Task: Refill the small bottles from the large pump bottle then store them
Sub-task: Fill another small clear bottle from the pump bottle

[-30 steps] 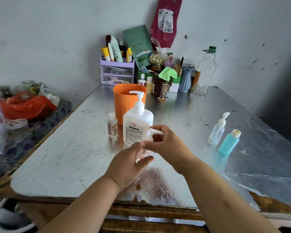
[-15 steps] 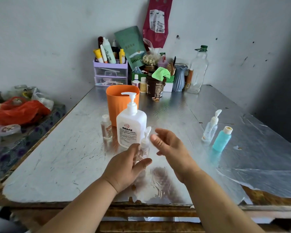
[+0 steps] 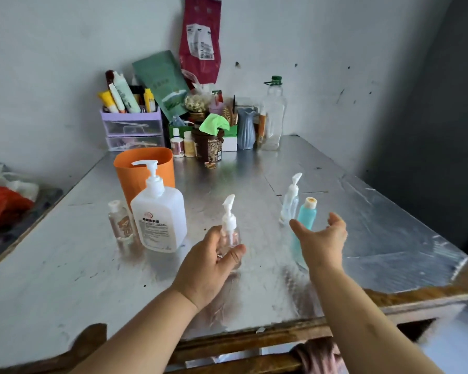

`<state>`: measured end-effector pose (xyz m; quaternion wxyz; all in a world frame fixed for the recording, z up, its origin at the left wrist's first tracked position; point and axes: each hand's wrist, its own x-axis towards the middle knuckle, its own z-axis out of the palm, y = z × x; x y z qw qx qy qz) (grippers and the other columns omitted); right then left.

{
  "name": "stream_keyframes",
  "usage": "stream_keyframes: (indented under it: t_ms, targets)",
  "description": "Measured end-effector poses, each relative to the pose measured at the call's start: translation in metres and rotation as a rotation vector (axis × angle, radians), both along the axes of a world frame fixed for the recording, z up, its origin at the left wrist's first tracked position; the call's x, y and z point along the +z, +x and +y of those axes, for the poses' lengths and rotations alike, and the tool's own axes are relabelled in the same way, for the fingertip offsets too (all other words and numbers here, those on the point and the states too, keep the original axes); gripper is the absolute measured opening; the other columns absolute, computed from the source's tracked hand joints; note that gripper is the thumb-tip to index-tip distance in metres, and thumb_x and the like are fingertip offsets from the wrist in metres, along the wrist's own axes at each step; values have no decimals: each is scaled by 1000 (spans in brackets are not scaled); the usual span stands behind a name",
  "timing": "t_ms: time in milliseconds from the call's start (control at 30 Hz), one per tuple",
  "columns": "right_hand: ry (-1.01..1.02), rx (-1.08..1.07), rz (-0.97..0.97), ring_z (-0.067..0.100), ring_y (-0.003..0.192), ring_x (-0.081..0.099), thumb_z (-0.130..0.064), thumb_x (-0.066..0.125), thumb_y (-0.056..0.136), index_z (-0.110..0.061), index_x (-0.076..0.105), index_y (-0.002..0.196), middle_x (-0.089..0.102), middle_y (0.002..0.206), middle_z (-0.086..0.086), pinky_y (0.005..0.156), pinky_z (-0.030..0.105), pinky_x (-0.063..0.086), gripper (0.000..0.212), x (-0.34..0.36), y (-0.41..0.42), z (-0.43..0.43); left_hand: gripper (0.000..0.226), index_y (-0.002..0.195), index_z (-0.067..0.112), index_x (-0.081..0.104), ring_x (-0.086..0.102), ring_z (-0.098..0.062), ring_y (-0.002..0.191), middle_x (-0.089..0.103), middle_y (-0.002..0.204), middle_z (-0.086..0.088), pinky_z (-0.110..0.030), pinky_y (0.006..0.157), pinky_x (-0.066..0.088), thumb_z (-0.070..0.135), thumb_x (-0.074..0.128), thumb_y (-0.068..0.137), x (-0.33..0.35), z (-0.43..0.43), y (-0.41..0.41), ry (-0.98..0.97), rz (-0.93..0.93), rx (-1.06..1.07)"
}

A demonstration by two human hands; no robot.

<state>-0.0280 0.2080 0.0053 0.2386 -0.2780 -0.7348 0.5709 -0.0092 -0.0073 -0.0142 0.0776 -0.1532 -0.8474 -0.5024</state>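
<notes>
My left hand (image 3: 210,261) grips a small clear pump bottle (image 3: 229,228) that stands on the metal table (image 3: 65,265), its white pump head fitted on top. My right hand (image 3: 320,242) is open, fingers spread, just in front of a small turquoise bottle (image 3: 307,215) without touching it. A slim clear pump bottle (image 3: 291,198) stands right behind the turquoise one. The large white pump bottle (image 3: 160,214) stands left of my left hand. A small clear bottle with a white cap (image 3: 119,224) sits beside it.
An orange cup (image 3: 143,171) stands behind the large bottle. Against the back wall are a purple drawer organizer (image 3: 133,128) with tubes, jars, a blue vase (image 3: 246,128) and a clear plastic bottle (image 3: 272,114). A red bag (image 3: 3,205) lies at the left.
My right hand let go of the pump head, now seated on the small bottle, and moved right toward the turquoise bottle. My left hand keeps its hold on the small pump bottle.
</notes>
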Motion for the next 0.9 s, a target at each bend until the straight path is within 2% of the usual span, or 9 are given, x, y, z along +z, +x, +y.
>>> stream_keyframes:
  t_ms: [67,100,167,267,400,567,733,800,900]
  targets:
    - [-45,117,-21,22,131,43,-31,81,73,-18,27,146,35,148,2,109,40,38,92,1,-11,8,60,114,27,53,70,-11,93,71,107,10,-45,85,56,72,53,76,-2,4,1,36,-31,-21]
    - [-62,160,-32,22,124,49,-30,81,73,-18,30,145,42,144,2,105,38,41,89,2,-16,13,60,115,27,53,69,-10,95,71,107,11,-45,86,56,72,54,76,-3,6,1,38,-34,-22]
    - [-45,208,-57,20,104,58,-29,81,72,-19,39,138,56,127,3,91,34,47,79,3,-26,19,59,114,27,54,69,-8,96,71,106,12,-44,87,55,72,54,76,-3,5,2,40,-39,-17]
    - [-76,276,-87,17,84,59,-25,81,73,-21,43,132,60,109,1,73,31,49,70,4,-36,24,55,112,30,55,68,-6,98,71,106,15,-42,89,54,71,55,75,-2,1,4,47,-35,11]
    - [-53,297,-118,23,91,61,-21,81,72,-22,49,126,62,108,3,86,40,52,63,1,-48,22,55,111,32,55,65,-2,106,70,109,21,-43,94,53,72,55,75,-1,-11,5,46,-41,31]
    - [-45,318,-100,21,86,59,-17,78,74,-18,51,126,62,107,4,78,33,47,58,-1,-60,13,53,111,33,56,64,0,108,70,109,22,-41,96,52,72,55,76,-3,-27,7,31,-31,62]
    - [-81,347,-78,7,67,55,-12,72,78,-16,55,120,62,94,1,68,27,44,45,0,-68,-12,56,115,36,52,65,0,103,69,111,20,-39,92,54,78,51,77,-3,-46,9,-24,-3,94]
    - [-69,374,-76,9,68,56,-12,70,78,-17,57,119,61,90,-2,67,25,45,43,0,-70,-29,60,116,36,51,65,-1,104,69,111,20,-40,91,55,80,49,76,-5,-56,9,-41,2,111]
    - [-41,413,-77,14,76,58,-14,69,79,-17,56,121,62,98,0,63,23,43,44,0,-72,-55,59,121,37,50,63,-1,108,68,115,21,-39,93,54,77,48,78,-7,-69,12,-81,-5,121]
